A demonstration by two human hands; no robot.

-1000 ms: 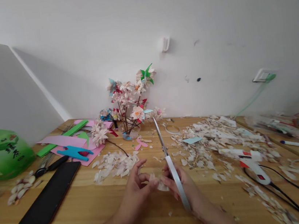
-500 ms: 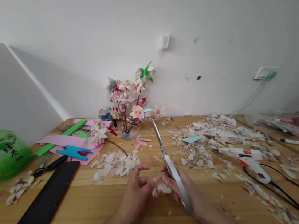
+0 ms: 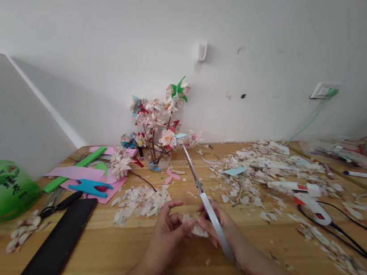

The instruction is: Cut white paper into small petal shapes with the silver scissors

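Observation:
Between both sets of fingertips, above the near middle of the table, is a piece of pale garlic skin [image 3: 198, 230]. My left hand [image 3: 170, 230] pinches it from the left with thumb and fingers. My right hand [image 3: 224, 229] is closed around grey-handled scissors [image 3: 209, 206], whose blades point away and up; its thumb and fingertips also touch the skin's right side. A small pile of pale skins [image 3: 144, 201] lies just beyond my left hand. Beside that pile rests a stem with a pale handmade flower [image 3: 121, 163].
Handmade flowers [image 3: 156, 118] stand in a clear holder near the wall. Left are a phone [image 3: 60, 239], a green bottle [image 3: 4, 188], garlic cloves [image 3: 23, 230] and coloured paper [image 3: 76, 172]. Right lie scattered skins [image 3: 261, 163], a corded glue gun [image 3: 314, 206] and a tape roll [image 3: 211, 157].
The garlic skin has turned slightly between my fingers, and the scissors have tilted a little to the left. Both hands stay in nearly the same place.

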